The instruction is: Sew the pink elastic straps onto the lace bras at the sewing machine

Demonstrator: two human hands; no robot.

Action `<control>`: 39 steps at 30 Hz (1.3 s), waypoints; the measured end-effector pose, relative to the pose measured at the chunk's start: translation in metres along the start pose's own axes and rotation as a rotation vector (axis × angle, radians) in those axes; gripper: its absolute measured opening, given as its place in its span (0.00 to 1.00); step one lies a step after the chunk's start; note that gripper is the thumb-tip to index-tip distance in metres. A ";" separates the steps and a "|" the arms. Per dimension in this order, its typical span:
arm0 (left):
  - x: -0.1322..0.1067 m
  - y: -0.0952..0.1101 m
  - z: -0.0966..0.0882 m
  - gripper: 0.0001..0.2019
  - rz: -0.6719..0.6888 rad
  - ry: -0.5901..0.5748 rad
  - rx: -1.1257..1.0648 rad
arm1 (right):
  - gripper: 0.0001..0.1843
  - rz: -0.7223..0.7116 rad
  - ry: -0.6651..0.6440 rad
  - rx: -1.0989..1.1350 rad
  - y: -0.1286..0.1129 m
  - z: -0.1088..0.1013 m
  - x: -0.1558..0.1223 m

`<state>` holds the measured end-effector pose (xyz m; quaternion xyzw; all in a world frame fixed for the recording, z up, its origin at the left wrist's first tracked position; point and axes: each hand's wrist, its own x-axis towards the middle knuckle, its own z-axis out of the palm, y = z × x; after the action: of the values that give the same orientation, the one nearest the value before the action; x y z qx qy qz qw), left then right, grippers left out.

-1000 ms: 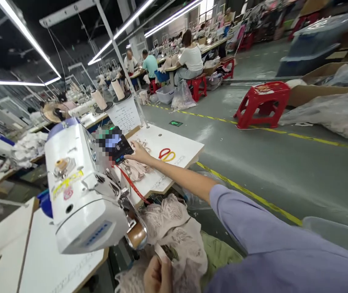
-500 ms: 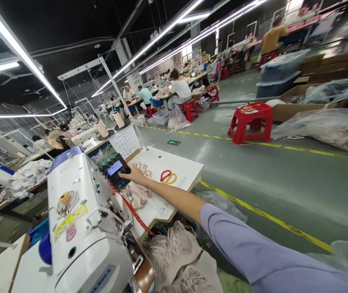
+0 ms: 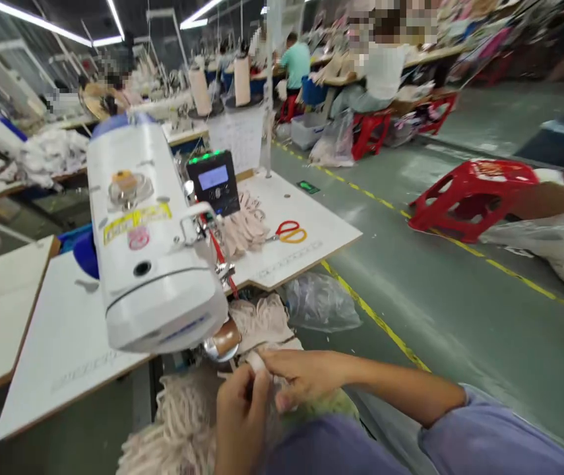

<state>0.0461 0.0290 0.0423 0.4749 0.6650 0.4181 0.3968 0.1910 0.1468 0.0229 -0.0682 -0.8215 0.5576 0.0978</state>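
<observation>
My left hand (image 3: 243,412) is closed in a pinch around a pale fabric strip (image 3: 256,360), just below the head of a white sewing machine (image 3: 163,290). From the right my right hand (image 3: 306,373) reaches across, its fingers stretched out flat beside the strip and the thumb apart; whether it touches the strip I cannot tell. Under and behind both hands lies a beige lace garment (image 3: 264,316). A heap of pale straps (image 3: 177,415) hangs at the lower left, next to my left hand.
On the white machine table (image 3: 321,221) lie red-and-yellow scissors (image 3: 291,232) and beige fabric pieces (image 3: 246,231). A lit control panel (image 3: 213,179) stands beside the machine. Clear plastic (image 3: 321,303) lies on the floor, and a red stool (image 3: 474,198) stands right. People sit at machines behind.
My right hand has left the control panel and come down to the garment in front of me. My left hand has come into view, pinching the strip. The view has tilted down.
</observation>
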 end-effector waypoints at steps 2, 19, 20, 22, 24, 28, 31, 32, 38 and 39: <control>0.004 0.006 0.002 0.21 0.006 -0.053 -0.037 | 0.42 -0.007 0.137 0.162 -0.008 0.012 -0.001; 0.012 -0.020 -0.028 0.17 0.188 0.230 0.392 | 0.11 0.073 0.681 0.058 0.037 -0.031 0.083; 0.013 -0.020 -0.030 0.18 0.189 0.228 0.415 | 0.10 0.036 0.683 -0.034 0.037 -0.034 0.088; 0.013 -0.022 -0.034 0.19 0.158 0.235 0.439 | 0.07 -0.015 0.658 -0.140 0.036 -0.039 0.096; 0.013 -0.025 -0.038 0.20 0.126 0.247 0.455 | 0.04 -0.017 0.616 -0.147 0.035 -0.043 0.103; 0.014 -0.034 -0.040 0.20 0.114 0.278 0.467 | 0.05 0.005 0.545 -0.103 0.034 -0.048 0.110; 0.016 -0.036 -0.040 0.18 0.112 0.284 0.480 | 0.05 -0.021 0.536 -0.123 0.037 -0.050 0.111; 0.016 -0.036 -0.040 0.18 0.116 0.284 0.485 | 0.06 -0.033 0.542 -0.140 0.038 -0.049 0.111; 0.018 -0.033 -0.041 0.19 0.138 0.284 0.493 | 0.04 -0.043 0.555 -0.216 0.043 -0.049 0.113; 0.018 -0.033 -0.041 0.19 0.145 0.283 0.498 | 0.03 -0.044 0.554 -0.218 0.043 -0.049 0.113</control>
<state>-0.0062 0.0325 0.0231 0.5410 0.7600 0.3316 0.1404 0.0926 0.2318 0.0099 -0.2100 -0.8199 0.4238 0.3227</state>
